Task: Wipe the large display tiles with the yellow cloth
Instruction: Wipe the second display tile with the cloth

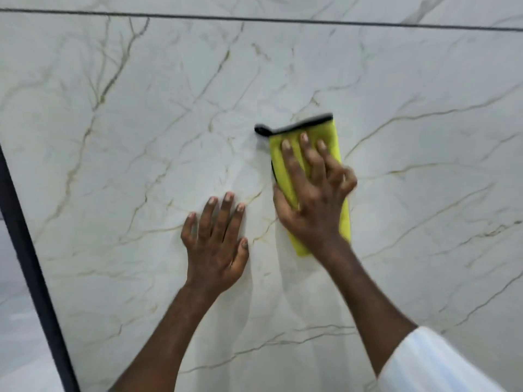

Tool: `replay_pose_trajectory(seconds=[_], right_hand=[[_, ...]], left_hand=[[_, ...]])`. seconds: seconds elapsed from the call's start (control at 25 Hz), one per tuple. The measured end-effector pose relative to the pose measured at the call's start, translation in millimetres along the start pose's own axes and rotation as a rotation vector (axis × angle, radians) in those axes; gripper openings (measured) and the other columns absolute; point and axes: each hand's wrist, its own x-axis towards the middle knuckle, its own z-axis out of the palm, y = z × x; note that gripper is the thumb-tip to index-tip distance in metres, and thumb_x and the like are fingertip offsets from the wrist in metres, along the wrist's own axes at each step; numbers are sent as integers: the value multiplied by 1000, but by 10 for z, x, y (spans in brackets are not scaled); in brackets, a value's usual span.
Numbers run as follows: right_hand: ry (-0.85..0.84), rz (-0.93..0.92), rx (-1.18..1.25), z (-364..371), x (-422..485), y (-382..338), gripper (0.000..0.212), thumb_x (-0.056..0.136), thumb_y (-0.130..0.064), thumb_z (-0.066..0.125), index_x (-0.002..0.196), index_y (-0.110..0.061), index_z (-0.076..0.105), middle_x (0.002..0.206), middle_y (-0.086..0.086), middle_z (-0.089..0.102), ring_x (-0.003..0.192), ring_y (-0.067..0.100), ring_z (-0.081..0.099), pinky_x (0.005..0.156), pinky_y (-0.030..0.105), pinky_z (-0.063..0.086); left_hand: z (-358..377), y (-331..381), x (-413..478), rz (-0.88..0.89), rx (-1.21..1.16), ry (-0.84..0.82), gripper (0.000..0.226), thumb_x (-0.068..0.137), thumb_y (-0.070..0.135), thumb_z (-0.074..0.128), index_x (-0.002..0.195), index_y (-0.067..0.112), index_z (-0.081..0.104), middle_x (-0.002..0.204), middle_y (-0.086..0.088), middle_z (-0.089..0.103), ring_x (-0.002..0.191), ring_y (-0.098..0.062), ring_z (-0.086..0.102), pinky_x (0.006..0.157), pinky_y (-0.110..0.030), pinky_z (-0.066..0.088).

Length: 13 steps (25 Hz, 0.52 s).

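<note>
At the tile's far left edge, a dark, narrow frame strip [25, 250], slanting down toward the bottom of the view. Right of it, filling nearly everything, a large glossy white marble-look display tile [127, 123] with thin golden-brown veins. Along its top edge, a thin dark joint line [254, 18], with a sliver of another white veined tile [198, 4] above.

Below the large tile's middle, the bare left hand [216, 244], laid flat on the glossy surface, palm down. Fingers [227, 210] straight and slightly apart, thumb out to the right, holding nothing.

Just beside it to the right, not touching it, a folded yellow microfibre cloth with black edging [332, 137]. Flat against the tile near its middle, long side running up and down, black hem on top, with a small black tab at the upper left corner. Somewhat blurred.

On the cloth, the right hand [314, 199], pressing it to the tile. Fingers [291, 162] spread over the yellow fabric, three tips short of the hem, little finger bent and blurred at the cloth's right edge, thumb along the left edge. Cannot tell whether the thumb tucks under the cloth.

At the lower right, a white sleeve [433, 363] on the right forearm.
</note>
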Motion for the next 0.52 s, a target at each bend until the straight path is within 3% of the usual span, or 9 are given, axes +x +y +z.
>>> replay_pose_trajectory(seconds=[0.12, 0.2, 0.36, 0.52], right_hand=[[-88, 21, -51, -18, -960, -20, 81, 83, -46, 68, 158, -30, 41, 164, 1, 38, 146, 28, 38, 104, 60, 32], [-120, 23, -24, -43, -1129, -37, 81, 81, -45, 68, 156, -31, 43, 164, -1, 38, 144, 27, 39, 100, 60, 34], [-62, -114, 19, -57, 238, 173, 75, 84, -49, 59, 155, -32, 47, 161, 3, 43, 144, 26, 35, 99, 57, 35], [1, -4, -8, -182, 1657, 634, 77, 84, -53, 58, 157, -37, 41, 163, -4, 38, 141, 24, 33, 99, 50, 31]], left_hand=[[-127, 44, 69, -21, -76, -15, 67, 95, 37, 49, 158, 17, 42, 171, -9, 30, 156, -29, 28, 117, -57, 22], [-261, 39, 367, -10, -161, 27, 64, 92, 37, 54, 154, 20, 46, 169, -9, 32, 150, -28, 33, 112, -56, 27], [-282, 11, 1064, -2, -71, 39, 70, 100, 42, 46, 162, 11, 37, 173, -15, 22, 158, -32, 24, 115, -59, 28], [-83, 53, 1022, -21, 9, 21, 71, 103, 41, 38, 165, 8, 28, 173, -16, 19, 161, -35, 16, 119, -63, 23]])
